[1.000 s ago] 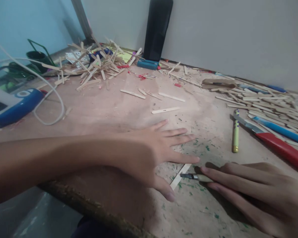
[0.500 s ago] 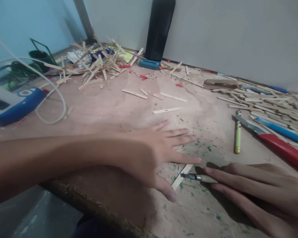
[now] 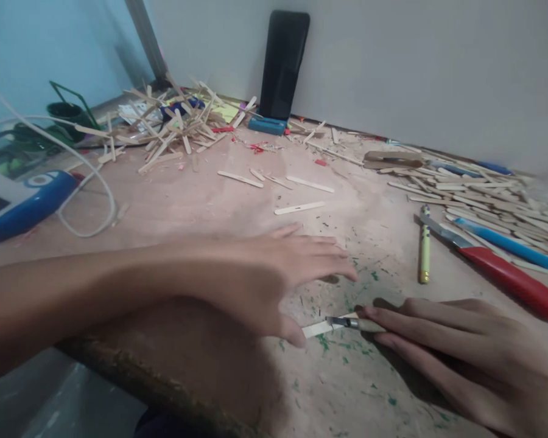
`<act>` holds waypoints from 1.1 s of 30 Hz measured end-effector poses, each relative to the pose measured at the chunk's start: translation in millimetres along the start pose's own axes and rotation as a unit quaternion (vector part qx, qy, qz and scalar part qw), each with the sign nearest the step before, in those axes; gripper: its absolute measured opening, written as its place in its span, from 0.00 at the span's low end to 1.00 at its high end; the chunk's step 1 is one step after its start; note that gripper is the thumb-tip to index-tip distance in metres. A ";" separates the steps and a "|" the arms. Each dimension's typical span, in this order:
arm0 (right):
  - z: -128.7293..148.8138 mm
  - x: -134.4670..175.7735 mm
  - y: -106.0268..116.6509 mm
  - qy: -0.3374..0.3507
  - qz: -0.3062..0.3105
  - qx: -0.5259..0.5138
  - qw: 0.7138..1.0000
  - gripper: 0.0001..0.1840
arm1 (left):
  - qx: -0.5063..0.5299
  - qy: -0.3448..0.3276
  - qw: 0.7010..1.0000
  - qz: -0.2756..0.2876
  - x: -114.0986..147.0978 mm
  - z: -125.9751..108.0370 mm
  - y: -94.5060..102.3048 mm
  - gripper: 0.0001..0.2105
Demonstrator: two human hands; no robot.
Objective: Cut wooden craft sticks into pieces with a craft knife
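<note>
A pale craft stick lies slantwise on the table between my hands. My left hand is open, its fingers spread above the tabletop and its thumb at the stick's left end. Whether the thumb presses on it, I cannot tell. My right hand is closed on a slim carving tool with a pale handle and a flat metal tip. That tip rests over the middle of the stick. Most of the handle is hidden under my fingers. Green flecks and dark chips are scattered around the stick.
A red-handled knife, a yellow-green pencil-like rod and a blue tool lie at right, near piled craft sticks. A phone stands against the wall. More sticks and a white cable are at left.
The craft stick has turned to lie flatter across my view. My left fingers have drawn closer together and its thumb has moved up and back. The view has shifted slightly.
</note>
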State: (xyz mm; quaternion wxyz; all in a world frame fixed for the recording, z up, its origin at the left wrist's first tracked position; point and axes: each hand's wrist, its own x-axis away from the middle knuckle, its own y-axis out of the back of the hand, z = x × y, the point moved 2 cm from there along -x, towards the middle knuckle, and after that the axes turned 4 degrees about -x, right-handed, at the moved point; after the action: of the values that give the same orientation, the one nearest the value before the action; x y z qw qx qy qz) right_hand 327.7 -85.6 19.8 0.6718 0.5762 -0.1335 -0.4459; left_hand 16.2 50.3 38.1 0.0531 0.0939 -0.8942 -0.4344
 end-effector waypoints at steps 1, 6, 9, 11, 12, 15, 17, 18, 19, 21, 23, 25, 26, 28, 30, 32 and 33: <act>1.1 -1.2 -1.1 0.001 -0.001 -0.003 1.000 0.17 | -0.006 -0.011 1.000 -0.013 0.2 0.9 3.2 0.32; 6.3 -6.8 -11.3 0.016 -0.031 -0.035 0.999 0.16 | 0.008 -0.053 0.998 -0.018 -0.4 2.6 13.8 0.10; 7.3 -11.6 -12.8 0.033 -0.034 -0.061 0.997 0.20 | 0.025 -0.061 0.998 -0.005 -0.9 1.3 12.1 0.13; 6.8 -13.0 -11.7 0.036 -0.025 -0.073 0.996 0.17 | 0.032 -0.060 0.998 -0.005 -1.5 0.8 9.5 0.13; 6.2 -12.4 -11.4 0.034 -0.020 -0.079 0.996 0.17 | 0.036 -0.060 0.998 -0.005 -1.9 0.8 8.3 0.12; 2.9 -3.6 -13.2 0.022 -0.027 -0.084 0.996 0.21 | 0.045 -0.065 0.997 -0.002 -3.1 1.7 5.7 0.11; -0.3 6.8 -17.2 0.013 -0.033 -0.067 0.997 0.20 | 0.050 -0.068 0.996 -0.002 -3.7 2.5 4.8 0.11; -2.3 12.6 -19.5 0.010 -0.036 -0.057 0.998 0.19 | 0.051 -0.068 0.996 -0.004 -3.9 2.9 4.6 0.11; -4.4 18.3 -21.8 0.007 -0.036 -0.046 0.998 0.19 | 0.054 -0.068 0.996 -0.007 -4.0 3.3 4.5 0.12; -8.8 28.7 -26.2 0.001 -0.030 -0.031 0.999 0.21 | 0.059 -0.068 0.996 -0.011 -3.9 3.9 4.1 0.13; -12.5 37.0 -29.4 -0.003 -0.026 -0.020 0.999 0.22 | 0.064 -0.070 0.995 -0.013 -3.7 4.4 3.8 0.13; -15.2 43.1 -31.8 -0.004 -0.024 -0.014 1.000 0.23 | 0.067 -0.075 0.995 -0.012 -3.7 4.9 3.5 0.13; -16.0 45.6 -32.8 -0.004 -0.023 -0.012 1.000 0.23 | 0.067 -0.076 0.995 -0.012 -3.7 5.2 3.5 0.13; -16.5 49.6 -34.5 -0.004 -0.022 -0.010 1.000 0.24 | 0.070 -0.077 0.994 -0.013 -3.9 6.0 3.6 0.13; -15.8 52.3 -35.5 -0.004 -0.022 -0.009 1.000 0.24 | 0.074 -0.073 0.994 -0.016 -4.2 6.9 3.8 0.14; -14.2 52.9 -35.5 -0.004 -0.022 -0.009 1.000 0.24 | 0.076 -0.072 0.994 -0.018 -4.5 7.4 3.6 0.14; -13.0 52.1 -35.0 -0.003 -0.022 -0.010 1.000 0.25 | 0.077 -0.073 0.994 -0.019 -4.6 7.6 3.2 0.14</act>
State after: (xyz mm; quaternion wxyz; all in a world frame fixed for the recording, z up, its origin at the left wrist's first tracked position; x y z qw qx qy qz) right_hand 350.7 -114.1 -32.8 0.6673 0.5705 -0.1184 -0.4638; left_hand 19.0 59.0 35.9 -0.0273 0.0826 -0.9244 -0.3713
